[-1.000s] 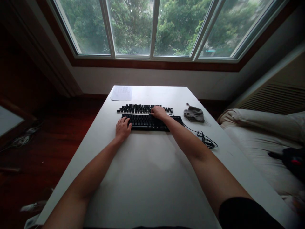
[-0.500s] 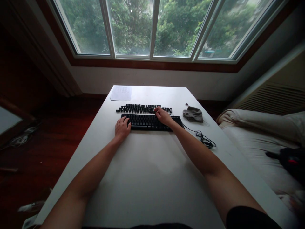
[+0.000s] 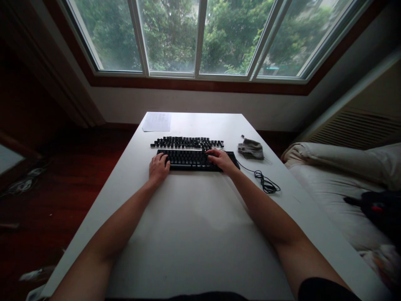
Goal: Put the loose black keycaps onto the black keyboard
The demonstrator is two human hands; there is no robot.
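A black keyboard (image 3: 188, 161) lies lengthwise across the white table. My left hand (image 3: 159, 168) rests at its left end, fingers apart and lying on the edge keys. Over the right part of the keyboard is my right hand (image 3: 221, 160), thumb and forefinger parted; I make out nothing held between them, though dark keys lie behind. Loose black keycaps (image 3: 184, 142) stand in uneven rows just beyond the keyboard's far edge. Some keys under both hands are hidden.
A grey-brown cloth pouch (image 3: 251, 149) and a coiled black cable (image 3: 266, 184) lie to the right on the table (image 3: 188, 234). A sheet of paper (image 3: 156, 122) is at the far left corner. A padded seat (image 3: 322, 184) stands beyond the right edge, a window ahead.
My right hand has come back from the near side of the loose keycaps to over the keyboard, and its pinched fingers have parted. My left hand stays at the keyboard's left end.
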